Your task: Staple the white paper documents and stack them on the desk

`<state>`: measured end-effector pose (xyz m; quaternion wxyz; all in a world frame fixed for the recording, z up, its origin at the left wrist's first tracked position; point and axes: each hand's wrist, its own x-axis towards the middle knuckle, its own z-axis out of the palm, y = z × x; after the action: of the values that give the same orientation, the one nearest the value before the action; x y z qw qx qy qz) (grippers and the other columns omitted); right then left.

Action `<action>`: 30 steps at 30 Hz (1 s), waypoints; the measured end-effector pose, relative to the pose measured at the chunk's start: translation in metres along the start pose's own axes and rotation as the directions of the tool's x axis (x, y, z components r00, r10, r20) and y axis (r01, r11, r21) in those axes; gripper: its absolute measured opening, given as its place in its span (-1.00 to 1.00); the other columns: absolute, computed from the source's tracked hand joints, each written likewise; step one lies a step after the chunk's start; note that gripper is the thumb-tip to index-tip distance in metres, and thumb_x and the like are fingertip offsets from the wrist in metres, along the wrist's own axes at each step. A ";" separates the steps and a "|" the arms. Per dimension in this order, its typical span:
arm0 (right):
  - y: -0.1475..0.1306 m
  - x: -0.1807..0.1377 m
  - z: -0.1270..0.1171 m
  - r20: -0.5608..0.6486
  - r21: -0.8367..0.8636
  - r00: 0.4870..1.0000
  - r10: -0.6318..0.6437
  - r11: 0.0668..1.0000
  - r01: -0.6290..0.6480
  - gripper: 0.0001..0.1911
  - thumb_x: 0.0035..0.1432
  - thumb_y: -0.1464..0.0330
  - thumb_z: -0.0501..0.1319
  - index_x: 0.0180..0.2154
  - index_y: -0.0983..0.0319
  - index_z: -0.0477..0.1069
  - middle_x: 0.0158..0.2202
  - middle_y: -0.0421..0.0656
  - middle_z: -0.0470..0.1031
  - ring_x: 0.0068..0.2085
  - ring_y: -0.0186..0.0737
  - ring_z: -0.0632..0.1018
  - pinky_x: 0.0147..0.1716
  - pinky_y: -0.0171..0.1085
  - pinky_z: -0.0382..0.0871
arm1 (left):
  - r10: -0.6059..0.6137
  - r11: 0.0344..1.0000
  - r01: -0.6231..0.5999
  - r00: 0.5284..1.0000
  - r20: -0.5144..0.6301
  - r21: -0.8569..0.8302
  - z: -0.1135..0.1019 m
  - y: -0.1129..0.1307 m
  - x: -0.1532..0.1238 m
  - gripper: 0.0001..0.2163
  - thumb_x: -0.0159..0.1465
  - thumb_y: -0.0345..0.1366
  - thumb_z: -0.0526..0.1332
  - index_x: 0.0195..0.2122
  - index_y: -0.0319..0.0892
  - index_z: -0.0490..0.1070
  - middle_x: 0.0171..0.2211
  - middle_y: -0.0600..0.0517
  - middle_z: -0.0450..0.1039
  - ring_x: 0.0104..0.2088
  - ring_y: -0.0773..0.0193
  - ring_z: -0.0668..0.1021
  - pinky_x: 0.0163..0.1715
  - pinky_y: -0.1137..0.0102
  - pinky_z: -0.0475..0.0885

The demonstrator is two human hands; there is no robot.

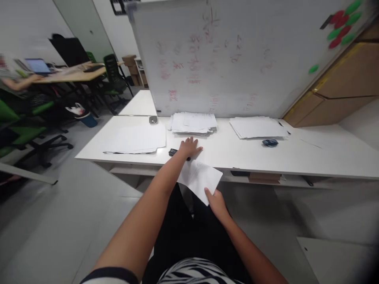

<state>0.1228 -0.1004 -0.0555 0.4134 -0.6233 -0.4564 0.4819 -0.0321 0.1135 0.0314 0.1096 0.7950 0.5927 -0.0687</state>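
White paper point(203, 179) at front edge of white desk point(237, 157), lower corner pinched by right hand point(217, 203). Left hand point(188, 147) released, fingers spread palm-down, beside black stapler-like tool point(172, 152), partly hidden by wrist.

I'm in an office: a big white whiteboard point(222, 75) with faded red handwriting rises behind my long white desk point(233, 154) bearing stacks of white paper point(194, 123), and leftward stand green-and-black swivel chairs point(28, 134) and a lit laptop point(37, 66).
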 end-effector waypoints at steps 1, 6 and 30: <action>0.001 0.003 -0.002 -0.031 -0.005 0.999 -0.008 1.000 0.007 -0.48 0.06 0.00 0.20 -0.21 0.31 0.58 -0.18 0.07 0.64 -0.08 0.16 0.62 -0.09 -0.03 0.48 | 0.000 1.000 0.000 1.000 0.000 -0.007 0.000 -0.001 0.000 -0.32 0.36 0.14 -0.19 0.38 -0.17 -0.03 0.45 -0.21 -0.21 0.40 -0.12 0.03 0.26 -0.02 0.09; 0.004 0.011 -0.005 -0.069 -0.016 0.995 -0.076 0.997 0.075 -0.43 0.07 -0.02 0.18 -0.18 0.34 0.57 -0.14 0.08 0.63 -0.05 0.15 0.61 -0.06 -0.06 0.47 | -0.031 0.994 0.028 0.999 -0.027 -0.107 -0.002 -0.004 -0.003 -0.38 0.36 0.16 -0.24 0.30 -0.06 0.13 0.44 -0.14 -0.11 0.38 -0.06 0.10 0.21 -0.01 0.17; 0.033 0.001 -0.036 -0.204 0.149 0.979 0.015 0.989 0.016 -0.44 0.12 0.02 0.25 -0.01 0.30 0.49 0.01 0.03 0.57 0.01 0.04 0.58 0.03 -0.05 0.43 | -0.103 0.993 0.068 0.900 -0.423 -0.098 0.032 -0.060 -0.071 -0.57 0.30 0.15 0.08 -0.16 -0.13 0.40 -0.19 -0.13 0.45 -0.14 0.05 0.43 -0.26 0.27 0.26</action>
<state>0.1637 -0.1101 -0.0798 0.5040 -0.6367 -0.3742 0.4479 -0.1091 0.0560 0.0118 0.0060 0.7588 0.6389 0.1265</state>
